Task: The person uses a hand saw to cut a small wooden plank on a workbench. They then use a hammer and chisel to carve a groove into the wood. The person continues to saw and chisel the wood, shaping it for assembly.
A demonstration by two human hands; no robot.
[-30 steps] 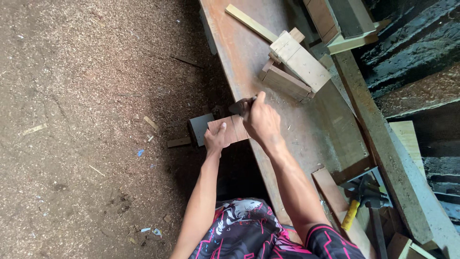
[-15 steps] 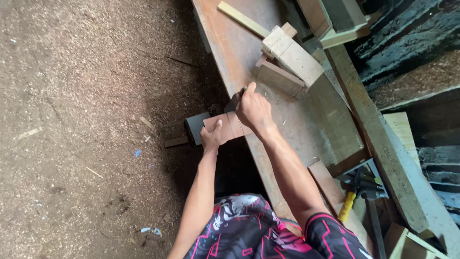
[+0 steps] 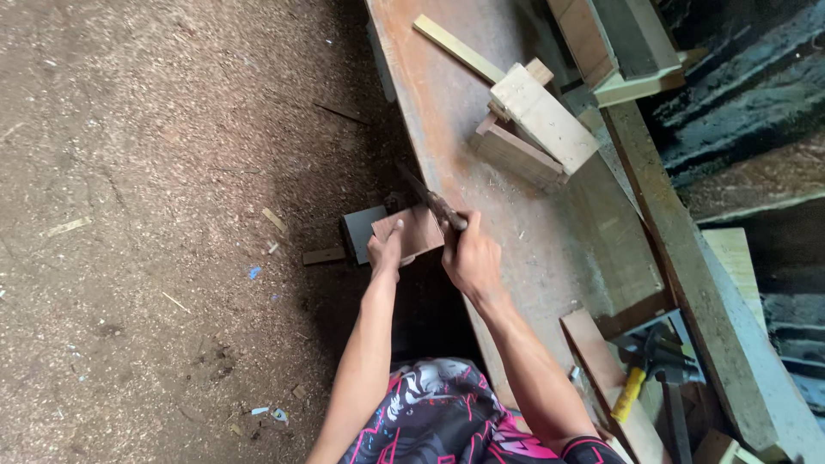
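Bench: long rusty-brown bench top (image 3: 447,112) running from 12 o'clock down toward 5 o'clock, sawdust scattered on it.
Board: small reddish wood board (image 3: 411,230) sitting at frame centre, sticking out past the bench's left edge over the floor.
Left hand: left hand (image 3: 384,254) gripping the board's overhanging end from the 7 o'clock side, fingers wrapped tight on it, thumb lying on top.
Right hand: right hand (image 3: 471,258) sitting just at 3 o'clock of the board, fist clenched around the handle of a saw.
Saw: thin dark saw (image 3: 430,199) slanting up toward 11 o'clock from the right fist, blade lying across the board's right edge; teeth too small to make out.
Blocks: pale wood block (image 3: 543,116) resting at 1 o'clock on the bench, leaning on a darker plank (image 3: 516,155) beside it; a thin pale strip (image 3: 455,47) lying beyond at 12 o'clock.
Floor: dirt floor (image 3: 155,172) covered in sawdust filling the 9 o'clock half; a grey block (image 3: 363,230) and a small wood scrap (image 3: 323,255) lying just left of the board, below bench level.
Tools: hammer with a yellow handle (image 3: 632,391) lying at 4 o'clock, well apart from both hands.
Clothing: patterned black-and-pink garment (image 3: 438,412) showing at 6 o'clock.
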